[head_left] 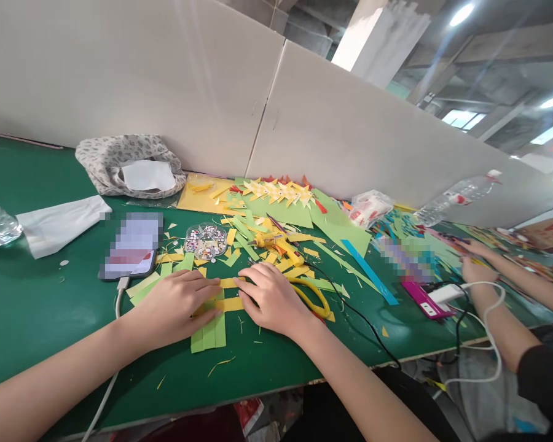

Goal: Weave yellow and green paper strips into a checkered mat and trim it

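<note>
My left hand point(177, 301) lies over cut green paper strips point(208, 334), its fingers and thumb pressing on the woven part. Two yellow paper strips point(230, 304) run across from these to my right hand point(274, 298), which holds their right ends between thumb and fingers. Just beyond the right hand is a yellow glue gun point(283, 245) with a black cord. Yellow-handled scissors point(320, 301) lie beside that hand, their blades hidden. Green and yellow paper scraps surround both hands.
A phone point(131, 245) on a white cable and a clear tray of small beads point(206, 240) lie beyond my left hand. A cloth bag point(129, 166) and a woven paper piece point(279, 191) stand near the partition. At right are a co-worker's hands point(479, 270) and a power bank point(426, 301).
</note>
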{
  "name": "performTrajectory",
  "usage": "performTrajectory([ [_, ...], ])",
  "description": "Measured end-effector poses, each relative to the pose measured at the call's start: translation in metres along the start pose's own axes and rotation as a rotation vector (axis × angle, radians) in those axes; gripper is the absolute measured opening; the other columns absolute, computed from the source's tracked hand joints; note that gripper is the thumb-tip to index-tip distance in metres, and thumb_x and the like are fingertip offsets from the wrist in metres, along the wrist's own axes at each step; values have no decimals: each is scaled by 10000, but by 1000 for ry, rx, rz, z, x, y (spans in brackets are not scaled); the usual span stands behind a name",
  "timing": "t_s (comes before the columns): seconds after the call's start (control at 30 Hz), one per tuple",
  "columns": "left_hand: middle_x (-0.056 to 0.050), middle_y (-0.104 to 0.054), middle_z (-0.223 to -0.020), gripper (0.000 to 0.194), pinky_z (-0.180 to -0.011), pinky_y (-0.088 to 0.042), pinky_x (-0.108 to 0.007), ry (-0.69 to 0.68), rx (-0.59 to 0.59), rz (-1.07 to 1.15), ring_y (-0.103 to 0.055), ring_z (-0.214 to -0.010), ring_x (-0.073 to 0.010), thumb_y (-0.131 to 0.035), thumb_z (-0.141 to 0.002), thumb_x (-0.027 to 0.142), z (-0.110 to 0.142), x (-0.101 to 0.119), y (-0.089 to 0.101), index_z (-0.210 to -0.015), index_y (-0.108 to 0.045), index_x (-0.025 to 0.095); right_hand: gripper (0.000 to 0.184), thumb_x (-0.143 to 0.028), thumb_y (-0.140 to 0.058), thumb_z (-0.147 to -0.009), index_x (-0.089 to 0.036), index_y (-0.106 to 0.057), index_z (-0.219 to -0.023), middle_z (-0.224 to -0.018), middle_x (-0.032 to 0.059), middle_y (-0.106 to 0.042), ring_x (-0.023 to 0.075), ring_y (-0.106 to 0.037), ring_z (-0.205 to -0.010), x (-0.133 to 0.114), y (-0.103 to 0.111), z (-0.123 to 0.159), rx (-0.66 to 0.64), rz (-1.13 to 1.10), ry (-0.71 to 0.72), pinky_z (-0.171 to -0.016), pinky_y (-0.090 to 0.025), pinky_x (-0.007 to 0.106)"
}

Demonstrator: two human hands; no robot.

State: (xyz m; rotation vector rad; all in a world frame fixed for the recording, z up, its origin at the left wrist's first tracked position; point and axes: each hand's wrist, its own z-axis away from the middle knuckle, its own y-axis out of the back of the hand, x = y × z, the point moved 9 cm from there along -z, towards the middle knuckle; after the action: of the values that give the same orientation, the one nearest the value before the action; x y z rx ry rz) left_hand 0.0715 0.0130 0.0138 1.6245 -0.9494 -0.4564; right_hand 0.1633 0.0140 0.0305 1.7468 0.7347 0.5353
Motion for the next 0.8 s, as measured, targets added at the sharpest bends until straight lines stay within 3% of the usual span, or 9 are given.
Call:
performTrajectory([
  [0.17, -67, -663, -1039, 339, -780, -504, -379, -43, 7, -37, -617, -878, -215, -380, -904, 374, 1, 5, 1, -1069, -600, 176, 283, -220, -437, -843, -171, -615, -1058, -1028, 110, -612, 239, -509, -987, 3, 4, 5, -31, -4, 7, -889, -370, 452],
  [0.37, -61, -635, -985, 275, -661, -500, -300, -9, 10, -36, -608, -806, -180, -371, -913, 282, -1, 3, 4, -931, -631, 194, 293, -222, -390, -889, -152, -610, -1069, -987, 96, -621, 203, -523, -917, 17, 7, 2, 46, -54, -123, -815, -421, 363],
  [0.5, -54, -641, -882, 253, -649, -494, -294, -18, 22, -44, -607, -770, -177, -383, -904, 242, -1, 5, 4, -931, -629, 190, 327, -310, -396, -903, -230, -560, -1174, -1083, 77, -589, 207, -498, -968, 6, 0, -3, -4, -64, -75, -827, -410, 366],
  [0.6, -56, -652, -877, 273, -660, -502, -297, -35, 61, -65, -616, -766, -176, -376, -903, 233, 0, 6, 6, -914, -645, 189, 312, -326, -410, -894, -246, -598, -1131, -1125, 80, -573, 227, -470, -1032, 2, -1, -3, -49, -1, -37, -883, -369, 406],
  [0.8, -51, -676, -873, 309, -706, -510, -292, -45, 93, -70, -630, -760, -166, -337, -913, 251, 1, 7, 8, -958, -638, 194, 281, -324, -453, -864, -196, -665, -997, -1088, 89, -592, 222, -481, -1011, 23, 9, 7, -20, 21, -98, -913, -347, 412],
])
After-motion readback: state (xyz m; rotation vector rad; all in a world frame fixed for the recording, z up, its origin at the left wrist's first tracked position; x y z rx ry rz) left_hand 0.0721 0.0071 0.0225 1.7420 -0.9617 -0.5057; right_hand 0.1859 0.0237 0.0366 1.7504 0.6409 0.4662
